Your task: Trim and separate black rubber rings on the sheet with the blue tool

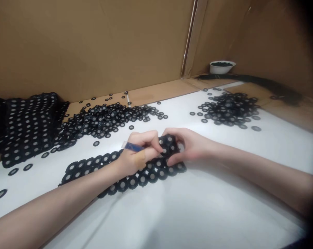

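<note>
In the head view my left hand (137, 155) is closed around a slim tool with a blue handle (133, 147) and a clear end; its tip is hidden near the rings, so I cannot tell its kind. A strip of joined black rings (132, 182) lies on the white surface beneath that hand, several rows wide. At the strip's right end, my right hand (184, 145) pinches a folded-up part of it between thumb and fingers. Both hands are close together, with the rings between them. A beige plaster-like patch (139, 159) is on my left hand.
A large heap of loose black rings (104, 119) lies behind my left hand, a smaller heap (229, 108) at the back right. Joined ring sheets (29, 124) are piled at the left. A white bowl (218, 70) and dark strands (252, 81) are near the cardboard wall (94, 45).
</note>
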A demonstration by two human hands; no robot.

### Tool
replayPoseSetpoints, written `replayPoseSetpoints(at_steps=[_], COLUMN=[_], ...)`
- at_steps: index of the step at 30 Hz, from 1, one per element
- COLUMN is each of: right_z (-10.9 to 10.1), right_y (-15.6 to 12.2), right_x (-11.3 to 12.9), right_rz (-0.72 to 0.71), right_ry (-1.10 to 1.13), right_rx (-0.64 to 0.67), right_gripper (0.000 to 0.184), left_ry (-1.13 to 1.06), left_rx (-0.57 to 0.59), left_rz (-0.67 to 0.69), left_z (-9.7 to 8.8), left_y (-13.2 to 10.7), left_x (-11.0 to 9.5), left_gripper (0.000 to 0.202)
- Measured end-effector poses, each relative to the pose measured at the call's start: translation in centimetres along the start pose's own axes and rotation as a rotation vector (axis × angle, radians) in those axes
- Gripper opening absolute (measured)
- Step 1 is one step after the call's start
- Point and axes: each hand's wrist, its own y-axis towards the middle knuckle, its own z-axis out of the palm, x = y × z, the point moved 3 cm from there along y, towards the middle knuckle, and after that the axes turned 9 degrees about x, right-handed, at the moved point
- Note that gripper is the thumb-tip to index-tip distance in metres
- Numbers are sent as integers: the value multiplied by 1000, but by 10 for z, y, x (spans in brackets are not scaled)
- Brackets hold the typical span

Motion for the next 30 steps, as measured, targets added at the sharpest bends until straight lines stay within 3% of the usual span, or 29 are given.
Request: replayPoseSetpoints(at_steps=[3,13,20,26,30], right_z=[0,-1,0,0,0], right_y=[-1,-1,-1,1,-1], right_x=[3,2,0,-1,-3], right_rz=[28,20,7,7,1], right_ry=[9,-10,-22,-43,-54], right_rx=[11,4,24,36,20], right_gripper=[45,45,45,45,45], left_ry=[34,94,-8,-22,-27], left_rx=[81,121,215,288,274], left_rz=[-33,-116,-210,-182,-165], left_z=[3,8,9,11,11], left_y=[1,4,5,8,6], left_x=[-2,-3,-2,-5,-4], left_gripper=[12,12,12,13,13])
